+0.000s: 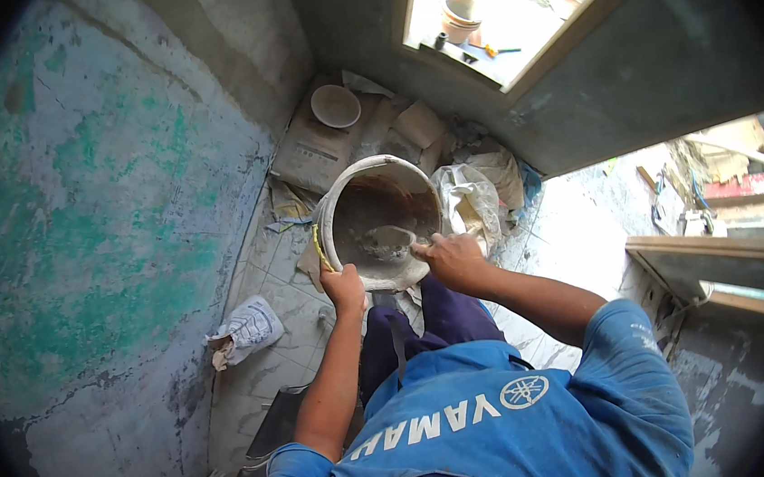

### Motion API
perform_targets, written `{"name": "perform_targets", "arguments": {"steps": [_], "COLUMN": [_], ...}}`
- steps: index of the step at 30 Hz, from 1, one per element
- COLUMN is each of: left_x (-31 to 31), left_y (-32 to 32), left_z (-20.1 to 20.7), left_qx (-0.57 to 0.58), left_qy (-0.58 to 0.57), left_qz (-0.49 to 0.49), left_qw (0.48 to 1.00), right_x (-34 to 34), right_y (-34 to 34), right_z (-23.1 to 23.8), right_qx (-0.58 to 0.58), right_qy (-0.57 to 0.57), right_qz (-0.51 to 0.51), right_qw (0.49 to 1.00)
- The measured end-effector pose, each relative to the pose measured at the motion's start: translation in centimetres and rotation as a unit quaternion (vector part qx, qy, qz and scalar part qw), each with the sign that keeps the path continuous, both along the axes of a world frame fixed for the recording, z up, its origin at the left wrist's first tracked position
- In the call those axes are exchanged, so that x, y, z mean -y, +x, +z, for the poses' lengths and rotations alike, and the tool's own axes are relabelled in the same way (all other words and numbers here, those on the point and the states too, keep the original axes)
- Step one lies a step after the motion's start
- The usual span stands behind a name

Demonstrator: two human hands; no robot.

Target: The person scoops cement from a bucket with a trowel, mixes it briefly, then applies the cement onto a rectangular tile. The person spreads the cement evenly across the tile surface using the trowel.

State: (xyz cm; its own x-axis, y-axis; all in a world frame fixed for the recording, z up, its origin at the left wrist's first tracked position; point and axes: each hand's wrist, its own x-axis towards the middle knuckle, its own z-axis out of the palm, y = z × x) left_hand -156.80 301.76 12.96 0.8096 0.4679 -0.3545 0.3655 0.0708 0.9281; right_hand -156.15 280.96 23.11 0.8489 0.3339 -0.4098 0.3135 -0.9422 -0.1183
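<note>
A large whitish bucket (328, 209) stands tilted in front of me, its mouth facing up toward me. Grey powder or mortar mix (365, 231) lies inside; whether it is wet I cannot tell. At the near left rim, my left hand (344, 289) is closed on the bucket beside its yellow handle (317, 244). My right hand (453, 258) reaches over the right rim, its fingers wrapped round the handle of a trowel. The trowel's blade (394, 236) is inside the bucket, against the grey material, with some of it on the metal.
A small white bowl (336, 106) rests on flattened cardboard (306, 145) beyond the bucket. Plastic bags (471, 199) lie to its right. A crumpled white sack (246, 330) sits by the peeling left wall (117, 216). Stacked pots (461, 18) and tools occupy the window ledge.
</note>
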Motion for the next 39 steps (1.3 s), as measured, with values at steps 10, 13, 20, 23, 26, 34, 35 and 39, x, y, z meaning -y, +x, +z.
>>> {"name": "perform_targets", "arguments": {"steps": [10, 13, 20, 23, 26, 34, 35, 39], "left_x": [2.2, 3.5, 6.0, 7.2, 9.6, 14.6, 14.8, 13.9], "left_y": [-3.6, -4.6, -5.7, -6.7, -7.3, -8.0, -8.1, -8.8], "left_z": [7.5, 9.9, 9.1, 9.4, 10.5, 11.6, 11.3, 9.8], "left_qx": [-0.005, -0.054, 0.046, 0.049, 0.074, 0.135, 0.135, 0.152], "left_qy": [0.035, -0.013, -0.025, -0.031, -0.017, -0.021, -0.021, -0.004], "left_qz": [-0.116, -0.142, -0.168, -0.183, -0.196, -0.164, -0.168, -0.198], "left_qw": [0.993, 0.988, 0.984, 0.981, 0.978, 0.977, 0.976, 0.968], "right_x": [3.0, 3.8, 6.0, 7.7, 10.1, 14.0, 14.8, 14.7], "right_y": [-5.0, -5.9, -11.8, -12.1, -10.4, -12.0, -12.4, -14.2], "right_z": [3.4, 4.4, 2.9, 5.7, 6.0, 5.4, 4.7, 5.8], "right_qx": [0.059, 0.143, 0.073, 0.094, 0.132, -0.044, -0.08, -0.095], "right_qy": [-0.072, -0.045, -0.014, -0.011, -0.027, 0.01, 0.043, 0.102], "right_qz": [-0.045, -0.101, -0.083, -0.103, -0.156, -0.215, -0.2, -0.181], "right_qw": [0.995, 0.984, 0.994, 0.99, 0.979, 0.976, 0.976, 0.974]}}
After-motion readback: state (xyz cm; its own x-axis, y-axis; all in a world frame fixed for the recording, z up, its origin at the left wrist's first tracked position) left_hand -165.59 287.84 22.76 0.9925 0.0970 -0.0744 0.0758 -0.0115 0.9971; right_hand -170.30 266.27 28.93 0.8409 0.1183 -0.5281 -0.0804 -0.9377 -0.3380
